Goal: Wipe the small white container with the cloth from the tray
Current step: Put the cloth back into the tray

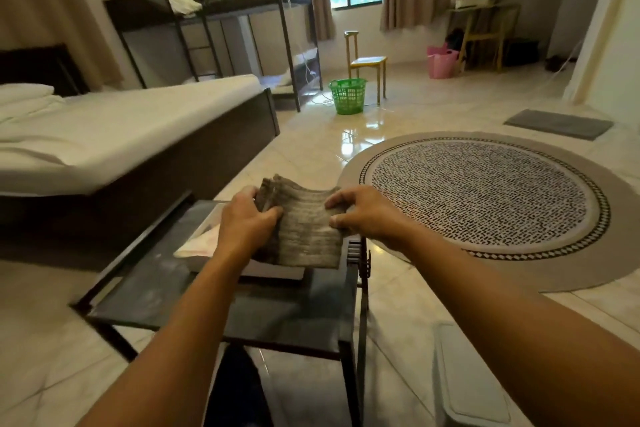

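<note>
Here, cloth (pixel 304 229) hiding tray (pixel 273 272).

Standing below both hands: dark low table (pixel 166 298), carrying a flat dark tray (pixel 277 273) under the left hand (pixel 244 222), possibly holding something pale.

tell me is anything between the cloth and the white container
Cannot tell: both hands, left and right, hold the grey ribbed cloth over the dark table, and no small white container is clearly visible.

cloth (pixel 304 229) | grey, ribbed, folded | held above tray (pixel 273 272)
</note>
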